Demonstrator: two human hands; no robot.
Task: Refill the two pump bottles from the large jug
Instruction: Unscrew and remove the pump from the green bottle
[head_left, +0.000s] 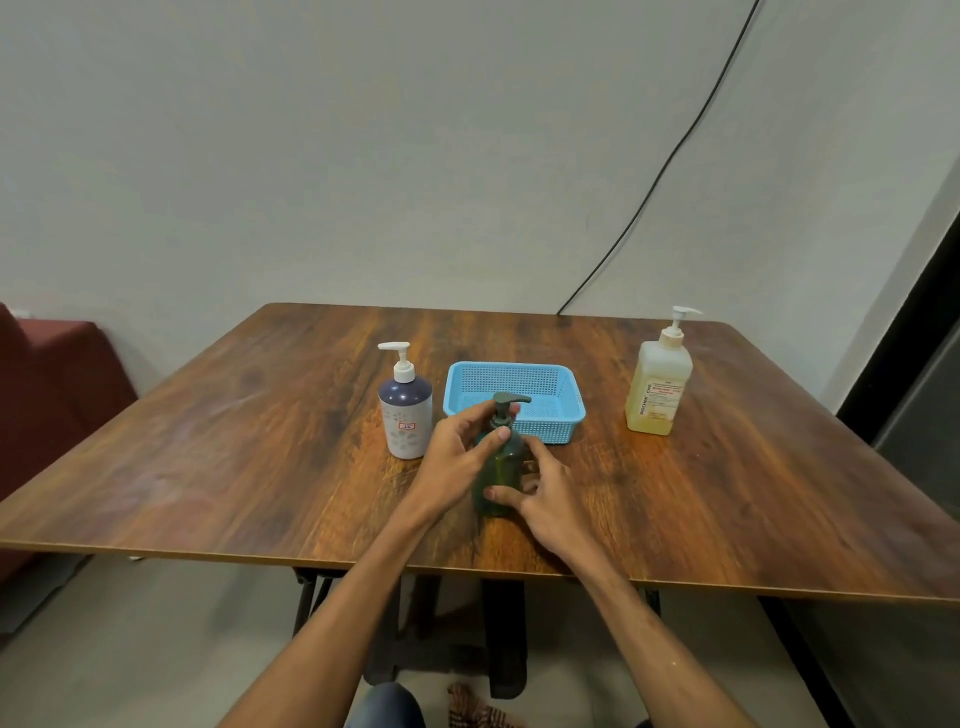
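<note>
- In front of the blue plastic mesh basket (511, 370), the dark green pump bottle (501, 467) stood upright between both hands.
- The left hand (457, 457) pinched its pump collar; the right hand (550, 504) gripped the body low down.
- Unscrewing about that upright axis looked likely.

Bare left hand (457, 460) and right hand (548, 501), bare forearms (358, 597), blue trouser knee (385, 705) showed below the bench (208, 467) edge.
</note>
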